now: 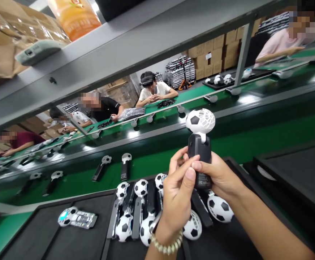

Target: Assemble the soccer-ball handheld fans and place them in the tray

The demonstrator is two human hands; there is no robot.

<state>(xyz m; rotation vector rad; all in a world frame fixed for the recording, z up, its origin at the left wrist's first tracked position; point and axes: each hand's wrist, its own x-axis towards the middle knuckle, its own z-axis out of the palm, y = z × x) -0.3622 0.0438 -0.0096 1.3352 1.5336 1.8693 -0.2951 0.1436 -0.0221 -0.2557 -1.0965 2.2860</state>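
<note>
Both hands hold a handheld fan [200, 144] upright above the tray. It has a black handle and a round head patterned like a black-and-white football, with an open grille on one side. My left hand [177, 191], with a beaded bracelet at the wrist, grips the handle from the left. Around the right side of the same handle close the fingers of my right hand [221, 173], and the two thumbs nearly meet over it. Below, several similar football fans [124, 228] lie side by side in a black tray [42, 216], partly hidden by my hands.
Left in the tray lies a fan with a clear-looking body [77, 218]. More fans [125, 166] rest on the green conveyor belt [152, 159]. A grey metal shelf [136, 50] crosses overhead. Several people sit opposite. Another black tray [298, 173] stands right.
</note>
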